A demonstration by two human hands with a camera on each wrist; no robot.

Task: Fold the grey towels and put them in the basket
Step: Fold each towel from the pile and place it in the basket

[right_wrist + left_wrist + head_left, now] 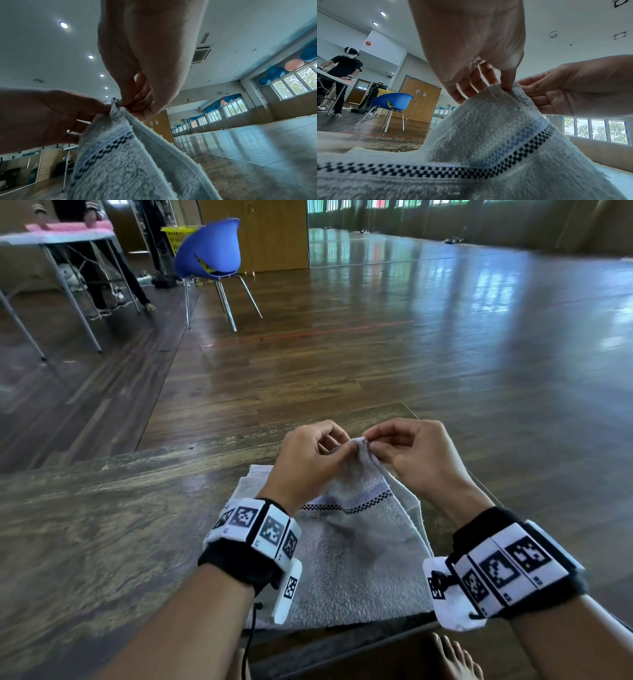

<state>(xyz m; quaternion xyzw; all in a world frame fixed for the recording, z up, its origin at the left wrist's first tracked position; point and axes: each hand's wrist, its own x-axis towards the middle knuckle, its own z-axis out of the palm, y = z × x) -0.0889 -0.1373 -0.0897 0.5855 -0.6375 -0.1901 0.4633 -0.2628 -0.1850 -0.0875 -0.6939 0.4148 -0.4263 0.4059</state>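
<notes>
From the head view, my left hand (310,460) and my right hand (416,455) meet above the far end of the grey towel (352,559), which lies on the table (102,525) in front of me. Both pinch the same raised corner, thumb against forefinger, so the cloth peaks up between them while the rest stays flat, with a second layer showing along its far and right edges. My wrists are lifted off the table and my forearms run in from the near edge. I see no basket near me, only a yellow one (176,237) far off behind a blue chair (209,251).

From the left wrist view, my left hand (471,40) hangs down with thumb and forefinger nipped on the top hem of the towel (488,142); the other fingers (476,81) hang loosely behind. My right hand (570,89) comes in from the side, touching the same hem.

From the right wrist view, my right hand (145,54) pinches the edge of the towel (120,162) from above, my left hand (42,115) beside it.

The towel looks soft, light and limp; I judge it will sag wherever unsupported, so the corners and hems are the places to take it.
</notes>
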